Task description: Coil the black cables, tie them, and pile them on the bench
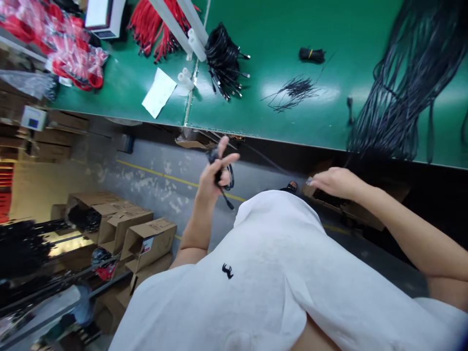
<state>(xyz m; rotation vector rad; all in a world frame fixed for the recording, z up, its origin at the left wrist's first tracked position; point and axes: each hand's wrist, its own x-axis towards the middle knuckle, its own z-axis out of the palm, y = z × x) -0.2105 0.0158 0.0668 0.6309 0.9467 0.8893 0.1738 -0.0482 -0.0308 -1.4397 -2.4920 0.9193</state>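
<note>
My left hand [212, 178] is raised in front of the bench edge, with a looped black cable [231, 178] around its fingers; two of them stick out. A short end of that cable hangs below the palm. Off to the right, my right hand [334, 183] has its fingers pressed together on a small pale cable end [309, 181]. A blurred dark length of cable runs between the two hands. On the green bench [256, 117] beyond them lie a bundle of coiled black cables [223, 61], loose thin black ties [294, 92] and a small banded bundle of ties [311, 55].
A large heap of black cables [405, 92] hangs over the bench's right edge. Red cables [161, 29], bagged red coils [76, 58], a paper sheet [159, 92] and white posts [175, 29] occupy the left. Cardboard boxes [146, 239] stand on the floor at left.
</note>
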